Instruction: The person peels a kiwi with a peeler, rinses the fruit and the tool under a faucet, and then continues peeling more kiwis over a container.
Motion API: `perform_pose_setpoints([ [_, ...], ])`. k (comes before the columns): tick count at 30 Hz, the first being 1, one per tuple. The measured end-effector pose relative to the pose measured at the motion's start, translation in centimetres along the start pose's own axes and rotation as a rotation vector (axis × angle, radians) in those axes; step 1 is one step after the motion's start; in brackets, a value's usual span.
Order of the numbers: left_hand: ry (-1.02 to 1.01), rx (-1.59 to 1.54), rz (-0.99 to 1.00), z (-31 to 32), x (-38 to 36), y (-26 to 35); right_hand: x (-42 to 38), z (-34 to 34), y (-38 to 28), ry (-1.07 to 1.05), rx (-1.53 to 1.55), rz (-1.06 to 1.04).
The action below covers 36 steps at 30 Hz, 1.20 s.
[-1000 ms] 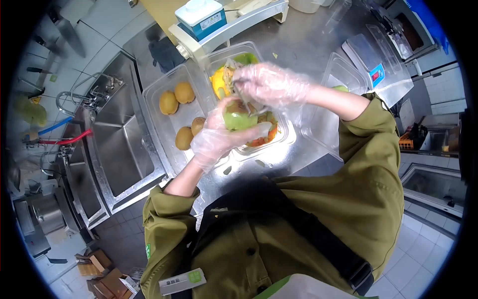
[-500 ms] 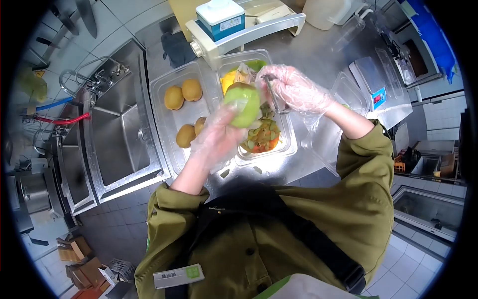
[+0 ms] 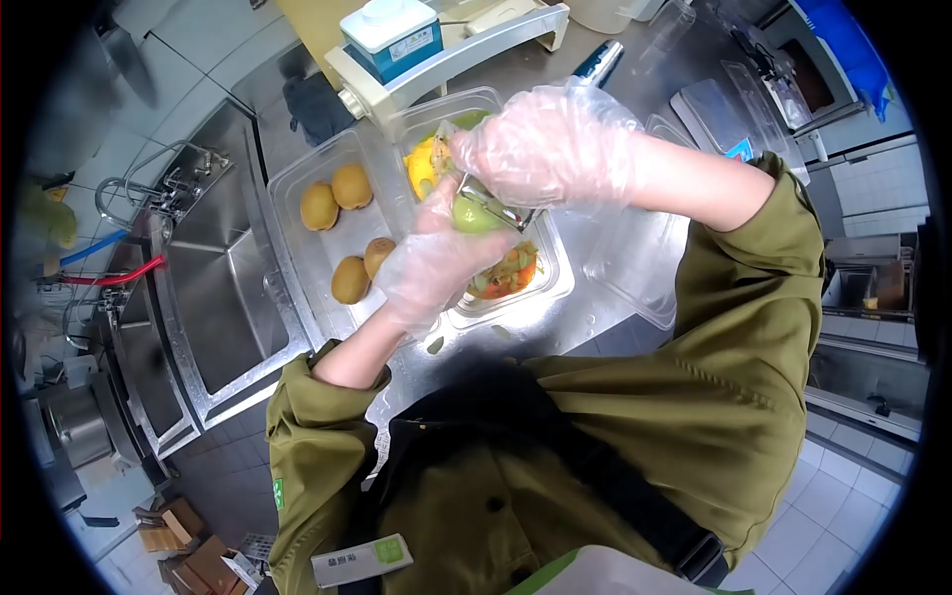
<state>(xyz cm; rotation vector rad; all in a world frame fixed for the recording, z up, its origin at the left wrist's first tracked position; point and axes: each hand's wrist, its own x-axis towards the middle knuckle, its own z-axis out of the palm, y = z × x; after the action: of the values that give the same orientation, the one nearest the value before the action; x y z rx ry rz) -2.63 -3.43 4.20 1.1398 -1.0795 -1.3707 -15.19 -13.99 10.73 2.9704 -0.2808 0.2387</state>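
Observation:
My left hand, in a clear plastic glove, holds a green peeled fruit over a clear container. Gloved as well, my right hand grips a metal peeler whose head lies against the fruit. Under my hands the clear container holds orange and green peelings and a yellow piece. Left of it, a second clear container holds several brown kiwis.
A steel double sink lies at the left. Behind the containers stands a cream-coloured appliance with a teal and white box. At the right are a scale, clear lids and a shiny cylindrical object.
My right hand has come down and left over the fruit, bringing the peeler onto it. The fruit is now largely covered by my hands. The whole view has shifted slightly.

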Motion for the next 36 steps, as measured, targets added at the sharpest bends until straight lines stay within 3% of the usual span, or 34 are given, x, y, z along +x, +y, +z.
perform_pose_setpoints([
  [6, -0.023, 0.035, 0.018, -0.9, 0.1, -2.0, 0.5, 2.4, -0.8, -0.023, -0.112, -0.056],
  [9, 0.034, 0.201, -0.159, -1.4, -0.4, -1.0, 0.2, 4.6, 1.5, 0.086, -0.086, -0.068],
  [11, 0.111, 0.247, -0.129, -1.3, -1.0, -1.0, 0.5, 5.3, 3.4, 0.012, -0.197, 0.06],
  [13, 0.176, 0.308, -0.116, -1.6, -1.3, -1.4, 0.5, 4.2, 2.9, -0.154, -0.013, 0.106],
  [15, 0.21, 0.385, -0.11, -2.0, -0.7, -2.1, 1.1, 4.3, 1.2, 0.025, 0.066, 0.02],
  [17, 0.216, 0.429, -0.093, -1.9, -0.7, -2.3, 1.4, 4.4, 0.1, 0.051, 0.044, 0.017],
  [19, 0.239, 0.441, -0.026, -2.1, -1.1, -2.3, 0.9, 7.1, 2.1, 0.11, -0.017, -0.049],
  [20, 0.256, 0.433, 0.032, -2.3, -1.9, -2.3, 0.0, 8.6, 4.3, 0.008, -0.174, 0.03],
  [21, 0.27, 0.424, 0.086, -2.5, -2.5, -2.2, -0.8, 9.3, 5.2, -0.174, -0.087, 0.182],
  [22, 0.325, 0.384, 0.163, -2.4, -2.4, -2.7, -0.6, 8.6, 4.9, -0.113, 0.028, 0.148],
  [24, 0.335, 0.553, 0.123, -2.3, -1.8, -3.3, -0.2, 6.2, 3.0, -0.026, 0.221, 0.127],
  [25, 0.335, 0.646, 0.109, -2.5, -1.3, -3.3, 0.6, 4.5, 1.4, -0.041, 0.245, 0.234],
  [27, 0.377, 0.843, 0.206, -2.5, -1.2, -3.1, 1.1, 3.3, -0.7, 0.009, 0.089, 0.123],
  [28, 0.404, 0.942, 0.255, -2.7, -1.1, -3.0, 0.9, 3.3, -1.5, 0.004, 0.051, 0.197],
  [31, 0.482, 0.686, 0.417, -3.0, -1.3, -3.8, -1.2, 7.7, 2.4, 0.018, 0.001, 0.274],
  [32, 0.541, 0.526, 0.352, -2.5, -1.0, -3.8, -1.3, 7.9, 2.7, -0.06, 0.291, 0.353],
  [33, 0.597, 0.364, 0.284, -1.7, -0.8, -3.7, -1.9, 11.1, 3.0, 0.145, 0.505, 0.246],
  [34, 0.644, 0.205, 0.212, -1.1, -0.7, -3.7, -2.4, 14.0, 2.4, 0.158, 0.799, 0.144],
  [35, 0.583, 0.048, 0.172, -0.8, -0.6, -3.5, -2.6, 13.9, 1.5, 0.159, 0.839, 0.106],
  [36, 0.518, -0.108, 0.133, -0.4, -0.6, -3.2, -2.6, 13.7, 0.7, 0.158, 0.66, 0.101],
])
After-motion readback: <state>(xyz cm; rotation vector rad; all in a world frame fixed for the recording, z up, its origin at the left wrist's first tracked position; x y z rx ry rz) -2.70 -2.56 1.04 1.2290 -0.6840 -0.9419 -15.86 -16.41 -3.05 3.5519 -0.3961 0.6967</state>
